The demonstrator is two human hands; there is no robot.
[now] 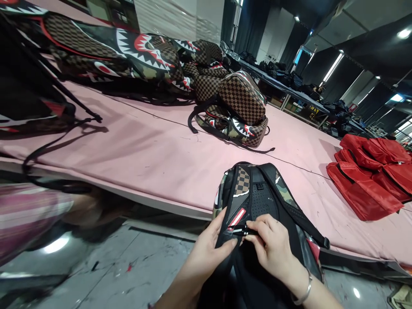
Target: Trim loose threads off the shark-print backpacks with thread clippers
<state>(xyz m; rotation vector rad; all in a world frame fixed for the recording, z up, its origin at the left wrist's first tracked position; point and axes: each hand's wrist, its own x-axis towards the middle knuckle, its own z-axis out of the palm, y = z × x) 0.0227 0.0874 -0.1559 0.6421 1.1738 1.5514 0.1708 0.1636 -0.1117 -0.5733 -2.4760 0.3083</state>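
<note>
A black backpack [262, 206] with checkered and camouflage patches leans on the table's near edge, its padded back and shoulder straps facing me. My left hand [210, 244] grips the left shoulder strap beside a red-and-white stripe, thumb on the front, other fingers partly hidden behind the edge. Close to that thumb, my right hand [270, 240] pinches a small black-and-silver piece [240, 231] between thumb and fingers, against the strap. Its exact kind is too small to make out. The lower part of the backpack hangs toward me below the tabletop.
A pink-covered table [154, 159] runs across the view. Checkered shark-mouth backpacks [243, 96] lie along its far side, and red bags [373, 171] are piled right. Another person's plaid sleeve [32, 219] reaches in at left, near a dark backpack [28, 86] with dangling straps.
</note>
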